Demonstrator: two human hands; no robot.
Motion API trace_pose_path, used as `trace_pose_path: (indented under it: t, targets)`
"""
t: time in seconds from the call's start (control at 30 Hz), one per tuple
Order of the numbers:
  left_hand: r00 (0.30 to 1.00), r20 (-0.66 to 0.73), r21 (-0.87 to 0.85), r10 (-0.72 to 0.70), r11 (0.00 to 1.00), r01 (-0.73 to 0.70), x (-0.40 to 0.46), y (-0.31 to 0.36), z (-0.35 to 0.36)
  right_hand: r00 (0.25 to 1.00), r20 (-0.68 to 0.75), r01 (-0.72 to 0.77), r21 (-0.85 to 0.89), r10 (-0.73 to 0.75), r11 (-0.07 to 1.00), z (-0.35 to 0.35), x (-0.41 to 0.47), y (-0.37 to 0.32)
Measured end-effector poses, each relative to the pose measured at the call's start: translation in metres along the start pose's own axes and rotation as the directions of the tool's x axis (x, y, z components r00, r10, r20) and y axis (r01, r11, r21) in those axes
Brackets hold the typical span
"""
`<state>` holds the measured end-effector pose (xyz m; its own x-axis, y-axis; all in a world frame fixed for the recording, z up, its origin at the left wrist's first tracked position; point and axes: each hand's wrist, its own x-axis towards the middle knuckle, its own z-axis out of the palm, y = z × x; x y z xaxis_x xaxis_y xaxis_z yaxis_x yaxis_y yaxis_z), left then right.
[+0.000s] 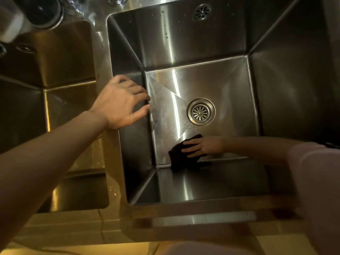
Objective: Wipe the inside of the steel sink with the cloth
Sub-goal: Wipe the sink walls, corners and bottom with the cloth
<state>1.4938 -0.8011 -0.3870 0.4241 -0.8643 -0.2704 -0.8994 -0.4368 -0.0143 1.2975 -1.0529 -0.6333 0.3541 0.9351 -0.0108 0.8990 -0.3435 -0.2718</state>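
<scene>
A deep square steel sink [193, 48] fills the middle of the view, with a round drain strainer [200, 111] in its floor. Deep inside, my right hand [202, 146] presses flat on a dark cloth [177, 155] at the near edge of the sink floor, close to the near-left corner. The fingers lie spread over the cloth. My left hand [120, 102] rests on the sink's left rim with its fingers apart, curling over the inner edge and holding nothing.
A second steel basin [70, 107] lies to the left across the dividing rim. A round overflow grille [202, 11] sits high on the far wall. Dark round objects [44, 11] stand at the top left. Yellowish floor tiles [55, 236] show below the sink front.
</scene>
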Motion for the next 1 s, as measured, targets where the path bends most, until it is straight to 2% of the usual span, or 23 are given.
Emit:
trace_pose_path:
  t: [0.07,0.2,0.27,0.3,0.33,0.4,0.47,0.57,0.67,0.83,0.9,1.0]
  targets:
    - [1.000,0.006,-0.001,-0.002,1.000,0.002,0.000,-0.001,0.001,1.000,-0.015,-0.022,-0.007,0.022,1.000,-0.006,-0.023,0.019]
    - [1.000,0.012,-0.004,-0.010,1.000,0.010,0.001,0.001,0.001,0.980,0.002,-0.200,-0.018,0.201,0.980,-0.008,-0.041,0.033]
    - [1.000,0.015,0.003,-0.013,1.000,0.013,0.001,0.001,0.000,0.935,-0.091,-0.341,0.026,0.342,0.940,-0.002,-0.035,0.018]
    - [1.000,0.013,0.006,-0.012,1.000,0.012,0.001,0.001,0.000,0.924,-0.132,-0.360,0.014,0.359,0.933,0.002,-0.033,0.011]
    - [1.000,0.012,0.006,-0.011,1.000,0.011,0.000,0.001,0.000,0.929,-0.091,-0.357,0.029,0.358,0.934,0.002,-0.033,0.003]
    - [1.000,0.017,0.008,-0.014,1.000,0.014,0.000,0.001,0.000,0.967,0.086,-0.238,-0.012,0.238,0.971,0.001,-0.041,-0.007]
    - [0.999,0.033,0.015,-0.020,1.000,0.019,0.000,0.001,0.001,0.974,0.183,-0.143,0.033,0.134,0.989,-0.003,-0.055,-0.015]
    - [0.999,0.043,0.024,-0.022,0.999,0.021,0.000,0.000,0.002,0.965,0.247,-0.105,0.038,0.092,0.994,-0.015,-0.070,-0.014]
    - [0.999,0.038,0.011,-0.025,1.000,0.025,0.000,0.000,0.002,0.959,0.241,-0.170,0.065,0.150,0.983,-0.028,-0.077,0.007]
    - [0.999,0.039,0.017,-0.035,0.999,0.035,0.000,0.001,0.003,0.868,0.185,-0.487,0.139,0.461,0.862,-0.033,-0.075,0.014]
    - [0.998,0.045,0.016,-0.035,0.999,0.034,0.001,0.001,0.002,0.853,0.189,-0.514,0.136,0.487,0.847,-0.028,-0.070,0.002]
    - [0.998,0.042,0.012,-0.039,0.999,0.039,0.001,0.001,0.001,0.876,0.175,-0.472,0.122,0.449,0.873,-0.024,-0.067,-0.015]
